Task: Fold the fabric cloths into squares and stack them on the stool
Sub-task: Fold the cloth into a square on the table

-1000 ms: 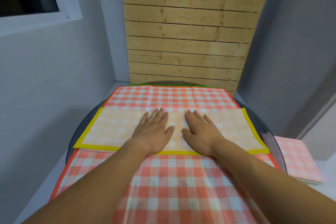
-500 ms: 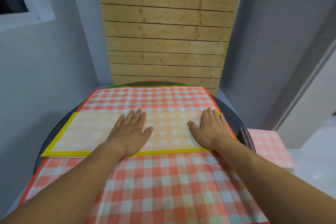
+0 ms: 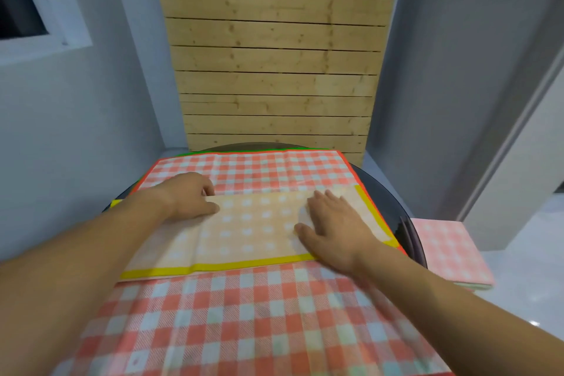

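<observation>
A yellow-bordered checked cloth (image 3: 256, 229), folded into a long strip, lies across a larger red checked cloth (image 3: 244, 314) spread over the round dark table (image 3: 387, 201). My left hand (image 3: 189, 195) has its fingers curled on the strip's far edge near the left end, where the fabric looks slightly raised. My right hand (image 3: 332, 223) lies flat, fingers straight, pressing the strip's right part. A folded pink checked cloth (image 3: 448, 253) sits to the right of the table, lower down; what it rests on is hidden.
A wooden slat panel (image 3: 274, 70) stands right behind the table, with grey walls on both sides and a window frame (image 3: 45, 24) at upper left. A green cloth edge (image 3: 244, 150) shows under the red cloth at the back. White floor (image 3: 525, 299) lies to the right.
My left hand went from lying flat at the strip's middle to curling on its far edge near the left end. My right hand slid further right. The view shifted right.
</observation>
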The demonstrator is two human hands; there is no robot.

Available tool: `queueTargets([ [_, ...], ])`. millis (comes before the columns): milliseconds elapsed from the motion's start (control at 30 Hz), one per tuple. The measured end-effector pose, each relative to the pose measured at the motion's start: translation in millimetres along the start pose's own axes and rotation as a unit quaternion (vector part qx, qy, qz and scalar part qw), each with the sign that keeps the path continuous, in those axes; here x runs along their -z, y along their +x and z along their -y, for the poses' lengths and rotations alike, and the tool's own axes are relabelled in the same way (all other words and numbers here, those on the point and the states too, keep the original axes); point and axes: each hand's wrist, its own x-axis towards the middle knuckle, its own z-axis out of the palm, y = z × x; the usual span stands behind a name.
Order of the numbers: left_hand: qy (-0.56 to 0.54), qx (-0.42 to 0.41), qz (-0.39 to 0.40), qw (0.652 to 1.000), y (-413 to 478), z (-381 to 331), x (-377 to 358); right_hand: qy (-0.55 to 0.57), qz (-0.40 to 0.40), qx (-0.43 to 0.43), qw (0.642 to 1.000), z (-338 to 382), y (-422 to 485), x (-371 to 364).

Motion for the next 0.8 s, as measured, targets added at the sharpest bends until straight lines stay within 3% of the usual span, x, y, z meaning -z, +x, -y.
queueTargets([
  [233,-0.025,-0.045,0.021,0.998,-10.4,-5.6,21.3,0.043,0.069,0.056,0.995,30.5,-27.4,6.2],
  [367,-0.113,0.004,0.051,0.992,-38.8,-11.9,21.4,0.119,0.086,0.023,0.989,34.0,-39.1,16.9],
  [433,-0.240,0.063,0.074,0.966,-53.8,-14.2,12.0,0.154,0.093,0.019,0.984,42.8,-46.8,25.0],
  [533,-0.424,0.175,0.069,0.886,-77.1,-25.7,-8.0,0.161,0.117,0.046,0.979,57.0,-59.5,31.2],
  [633,-0.527,0.203,0.068,0.823,-101.6,-45.4,-27.0,0.160,0.141,0.056,0.975,65.4,-73.9,31.9],
  [700,-0.500,0.189,0.059,0.843,-113.7,-53.2,-34.2,0.148,0.156,0.056,0.975,65.3,-82.8,31.3],
  [800,-0.284,0.130,0.006,0.950,-136.0,-58.0,-29.0,0.123,0.166,0.064,0.976,62.5,-92.1,28.7],
])
